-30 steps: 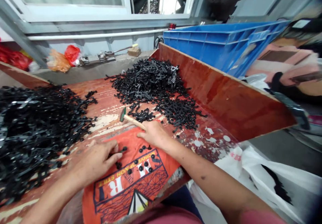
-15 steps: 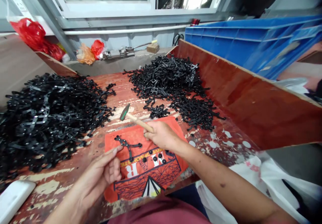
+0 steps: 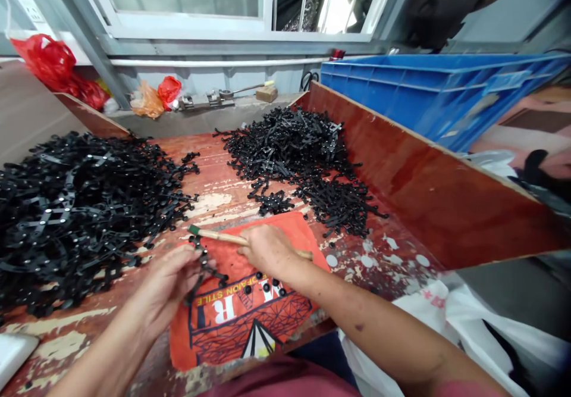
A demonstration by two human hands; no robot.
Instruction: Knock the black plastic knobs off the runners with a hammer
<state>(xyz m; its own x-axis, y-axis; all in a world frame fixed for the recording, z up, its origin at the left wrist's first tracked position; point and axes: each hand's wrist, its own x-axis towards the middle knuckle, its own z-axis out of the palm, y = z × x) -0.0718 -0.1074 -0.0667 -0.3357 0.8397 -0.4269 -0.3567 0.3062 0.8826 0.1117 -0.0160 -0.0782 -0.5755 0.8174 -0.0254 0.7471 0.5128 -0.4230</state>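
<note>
My right hand (image 3: 270, 251) is wrapped round the wooden handle of a hammer (image 3: 223, 237), its greenish head pointing left above the top edge of a red printed cloth (image 3: 241, 349). The handle's butt sticks out to the right behind my fist. A black jointed linkage piece (image 3: 206, 264) with round ends is pinched in the fingers of my left hand (image 3: 172, 287), at the cloth's left side. Several small round black caps (image 3: 266, 287) lie on the cloth below my right hand.
Heaps of black linkage pieces lie at left (image 3: 80, 200) and back right (image 3: 289, 147). A wooden side board (image 3: 428, 188) borders the right, with a blue crate (image 3: 392, 87) beyond it. A white object (image 3: 15, 352) sits front left; a metal tool (image 3: 205, 100) lies on the back ledge.
My left hand has taken the linkage piece up from the cloth. My right hand has moved left and turned the hammer, its head now lower and further left.
</note>
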